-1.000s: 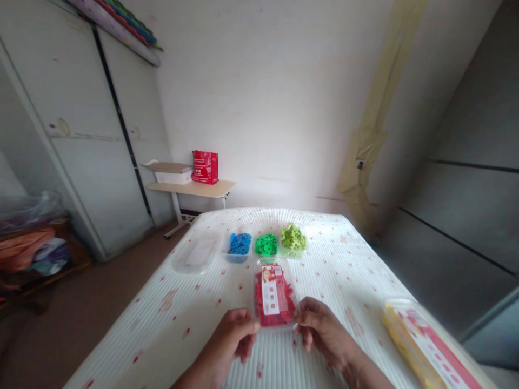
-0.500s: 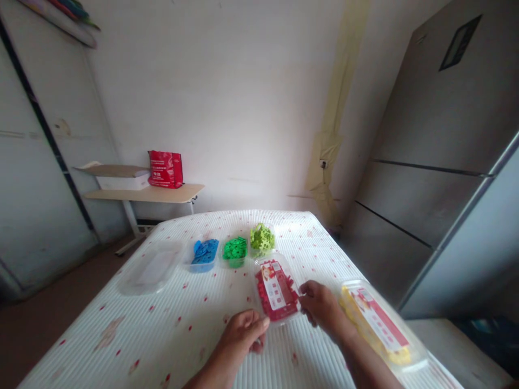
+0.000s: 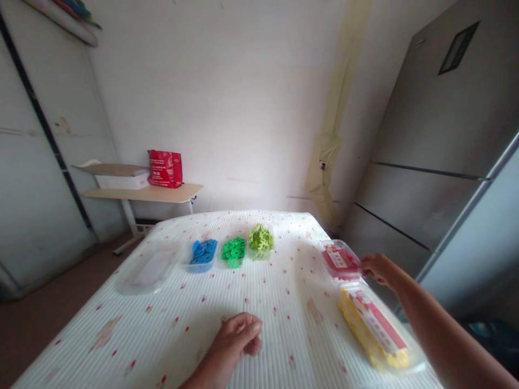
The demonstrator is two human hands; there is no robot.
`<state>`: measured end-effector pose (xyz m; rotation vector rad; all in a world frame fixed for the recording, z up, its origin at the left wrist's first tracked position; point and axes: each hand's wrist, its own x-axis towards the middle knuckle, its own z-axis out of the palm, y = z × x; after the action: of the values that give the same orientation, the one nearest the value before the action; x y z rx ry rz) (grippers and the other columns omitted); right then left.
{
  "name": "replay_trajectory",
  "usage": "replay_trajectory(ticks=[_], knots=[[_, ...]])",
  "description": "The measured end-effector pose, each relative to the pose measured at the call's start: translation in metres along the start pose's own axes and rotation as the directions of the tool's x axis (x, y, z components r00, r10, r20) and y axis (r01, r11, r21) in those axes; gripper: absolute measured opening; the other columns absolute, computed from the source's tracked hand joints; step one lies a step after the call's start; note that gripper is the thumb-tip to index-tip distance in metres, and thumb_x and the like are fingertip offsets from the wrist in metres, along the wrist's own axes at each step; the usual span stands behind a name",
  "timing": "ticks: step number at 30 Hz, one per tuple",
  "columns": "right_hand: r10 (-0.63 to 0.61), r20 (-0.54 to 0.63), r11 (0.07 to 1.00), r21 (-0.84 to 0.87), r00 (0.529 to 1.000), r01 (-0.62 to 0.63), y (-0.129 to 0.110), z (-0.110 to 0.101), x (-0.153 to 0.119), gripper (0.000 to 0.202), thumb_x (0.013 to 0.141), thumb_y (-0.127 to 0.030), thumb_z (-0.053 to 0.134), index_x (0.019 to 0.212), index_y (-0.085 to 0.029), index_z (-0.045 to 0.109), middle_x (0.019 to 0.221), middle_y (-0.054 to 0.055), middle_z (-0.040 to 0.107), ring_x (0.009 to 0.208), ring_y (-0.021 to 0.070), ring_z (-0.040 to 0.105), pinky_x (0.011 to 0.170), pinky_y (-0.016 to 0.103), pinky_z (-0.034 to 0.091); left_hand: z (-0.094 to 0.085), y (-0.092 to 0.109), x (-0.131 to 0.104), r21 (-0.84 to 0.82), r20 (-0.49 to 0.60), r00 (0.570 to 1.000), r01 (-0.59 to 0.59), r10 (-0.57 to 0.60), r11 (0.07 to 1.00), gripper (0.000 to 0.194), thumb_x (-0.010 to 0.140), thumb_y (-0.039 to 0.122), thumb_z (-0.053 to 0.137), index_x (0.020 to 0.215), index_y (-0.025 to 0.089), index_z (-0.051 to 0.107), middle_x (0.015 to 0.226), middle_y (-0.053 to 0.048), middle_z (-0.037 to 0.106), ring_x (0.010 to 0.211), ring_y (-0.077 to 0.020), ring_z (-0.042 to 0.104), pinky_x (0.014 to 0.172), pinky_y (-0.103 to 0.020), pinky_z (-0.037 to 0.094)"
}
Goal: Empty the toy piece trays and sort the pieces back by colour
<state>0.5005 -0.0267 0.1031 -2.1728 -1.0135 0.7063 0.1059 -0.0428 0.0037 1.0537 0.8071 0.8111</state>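
A lidded clear box of red pieces (image 3: 340, 259) is at the table's right edge, its right side gripped by my right hand (image 3: 375, 268). Just in front of it lies a lidded box of yellow pieces (image 3: 375, 329). My left hand (image 3: 243, 332) rests near the table's front middle with curled fingers and nothing visible in them. Farther back are three clear containers holding blue pieces (image 3: 204, 253), green pieces (image 3: 233, 250) and light green pieces (image 3: 261, 239).
A clear lid or flat container (image 3: 152, 270) lies on the left of the patterned tablecloth (image 3: 162, 335). Behind, a side table (image 3: 162, 194) bears a red bag (image 3: 165, 169) and a white box (image 3: 121, 181). A refrigerator (image 3: 425, 135) stands at the right.
My right hand has moved the red box from the middle to the right edge, behind the yellow box. My left hand has stayed near the middle, now away from the box.
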Motion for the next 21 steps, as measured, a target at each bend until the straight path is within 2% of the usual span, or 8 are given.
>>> replay_trajectory(ticks=[8,12,17,21], knots=[[-0.009,0.082,0.999,0.033,0.997,0.006,0.034,0.002,0.017,0.014,0.059,-0.017,0.054,0.045,-0.017,0.052,0.043,0.002,0.057,0.031,0.0029,0.024,0.035,0.020,0.015,-0.001,0.001,-0.003,0.000,0.007,1.000,0.006,-0.006,1.000,0.034,0.066,0.046,0.068,0.073,0.014,0.059,0.062,0.001,0.056,0.058,-0.0107,0.051,0.058,-0.024,0.035],[-0.038,0.089,0.999,0.028,0.995,0.036,0.038,0.003,0.025,0.012,0.059,-0.018,0.052,0.048,-0.018,0.054,0.043,0.001,0.057,0.031,0.0036,0.027,0.035,0.020,0.015,0.000,0.001,-0.003,-0.024,-0.003,1.000,0.007,-0.007,1.000,0.034,0.066,0.045,0.069,0.074,0.013,0.059,0.058,0.001,0.057,0.056,-0.0105,0.051,0.058,-0.024,0.035],[-0.076,0.068,0.997,0.003,0.995,0.076,0.041,0.011,0.032,0.015,0.057,-0.015,0.053,0.042,-0.018,0.050,0.034,-0.004,0.045,0.030,0.0042,0.026,0.036,0.020,0.017,0.001,0.003,-0.004,-0.039,0.008,1.000,0.001,-0.001,0.999,0.036,0.064,0.045,0.070,0.074,0.013,0.059,0.057,0.000,0.057,0.055,-0.0107,0.050,0.057,-0.025,0.035],[-0.136,0.015,0.990,-0.029,0.991,0.137,0.044,0.013,0.036,0.015,0.056,-0.012,0.051,0.041,-0.017,0.050,0.036,-0.003,0.048,0.031,0.0051,0.031,0.037,0.019,0.021,0.002,0.003,-0.005,-0.049,-0.003,1.000,0.004,-0.004,0.999,0.034,0.065,0.044,0.070,0.074,0.013,0.059,0.059,0.001,0.057,0.057,-0.0105,0.051,0.057,-0.024,0.035]])
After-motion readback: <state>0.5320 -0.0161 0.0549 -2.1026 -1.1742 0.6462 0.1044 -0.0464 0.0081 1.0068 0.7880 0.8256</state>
